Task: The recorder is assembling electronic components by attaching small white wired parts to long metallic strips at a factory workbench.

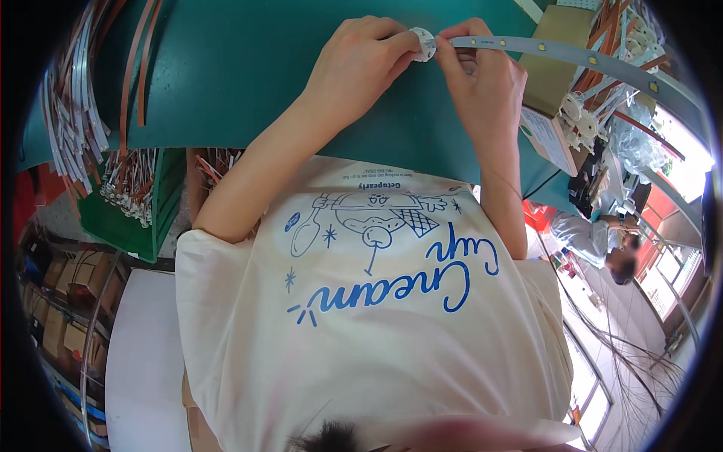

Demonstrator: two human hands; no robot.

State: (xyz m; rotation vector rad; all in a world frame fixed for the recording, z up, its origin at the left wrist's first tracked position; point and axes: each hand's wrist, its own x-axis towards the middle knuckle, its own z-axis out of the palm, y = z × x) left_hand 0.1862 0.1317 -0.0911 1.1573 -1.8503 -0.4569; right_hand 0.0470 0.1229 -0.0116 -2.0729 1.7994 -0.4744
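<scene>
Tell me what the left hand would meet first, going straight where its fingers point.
The left hand would first meet the white round piece it pinches, then probably the right hand; depth is unclear.

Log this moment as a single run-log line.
left hand: pinching round white disc | right hand: holding LED strip near its end, beside disc | disc-strip join: unclear | below: green table

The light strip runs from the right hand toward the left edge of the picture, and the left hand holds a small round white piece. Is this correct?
Not quite. The head view shows the light strip running from the right hand toward the right edge, not the left; the left hand does hold a small round white piece.
</scene>
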